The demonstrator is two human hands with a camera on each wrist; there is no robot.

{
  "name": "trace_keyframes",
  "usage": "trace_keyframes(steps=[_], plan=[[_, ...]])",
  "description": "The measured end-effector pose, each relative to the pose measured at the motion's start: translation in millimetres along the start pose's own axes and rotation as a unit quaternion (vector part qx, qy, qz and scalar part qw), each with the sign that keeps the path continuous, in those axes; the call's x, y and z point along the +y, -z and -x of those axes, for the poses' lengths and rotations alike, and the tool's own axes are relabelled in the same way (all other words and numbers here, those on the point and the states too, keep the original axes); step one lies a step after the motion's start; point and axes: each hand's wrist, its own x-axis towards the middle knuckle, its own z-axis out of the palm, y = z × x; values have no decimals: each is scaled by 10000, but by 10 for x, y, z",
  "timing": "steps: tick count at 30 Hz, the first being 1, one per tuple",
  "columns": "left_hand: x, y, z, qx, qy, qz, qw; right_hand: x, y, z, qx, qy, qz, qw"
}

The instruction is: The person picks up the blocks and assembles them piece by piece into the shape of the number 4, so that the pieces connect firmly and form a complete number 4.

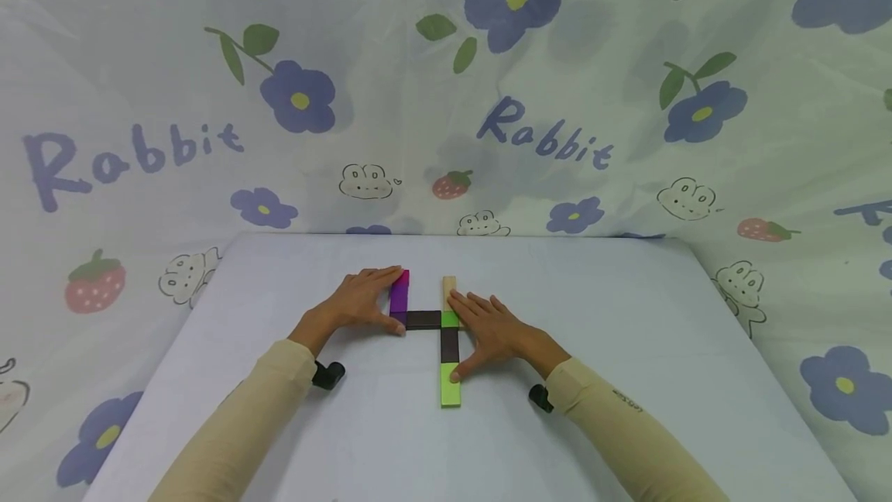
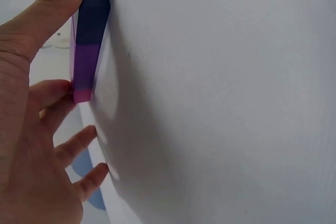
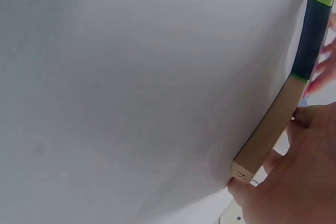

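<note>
Coloured bars lie joined on the white table in a shape like a figure 4. At its left stands a magenta and purple bar [image 1: 400, 294]. My left hand [image 1: 357, 302] touches its far end with a fingertip, its thumb at the near end, fingers mostly straight. A dark bar [image 1: 423, 321] runs across to a bright green piece [image 1: 450, 320]. Beyond that piece is a wood-coloured bar [image 3: 270, 124], and nearer are another dark bar [image 1: 450, 345] and a lime green bar [image 1: 451, 395]. My right hand [image 1: 493, 329] spreads along this column, fingers by the wood-coloured bar, thumb on the lime bar.
The white tabletop [image 1: 592, 424] reaches back to a hanging cloth [image 1: 390, 122] printed with flowers, rabbits and strawberries. A black wrist device [image 1: 328, 375] sits below the left wrist, and a similar one [image 1: 540, 398] below the right.
</note>
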Motion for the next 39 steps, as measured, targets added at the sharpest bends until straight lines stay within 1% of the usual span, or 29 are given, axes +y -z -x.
trace_keyframes(steps=[4,15,26,32,39], plan=[[3,8,-4,-43,11,20,10000,6,-2,-10,-18,10,-15,10000],[11,6,1,-38,13,2,10000,8,-15,-22,7,47,-26,10000],[21,-2,-18,-29,-71,19,10000,29,-25,-6,34,23,-45,10000],[30,-13,-13,23,-76,158,9998,44,-24,12,76,78,-88,9999],[47,-33,-4,78,21,453,9989,111,18,43,285,295,-482,9980]])
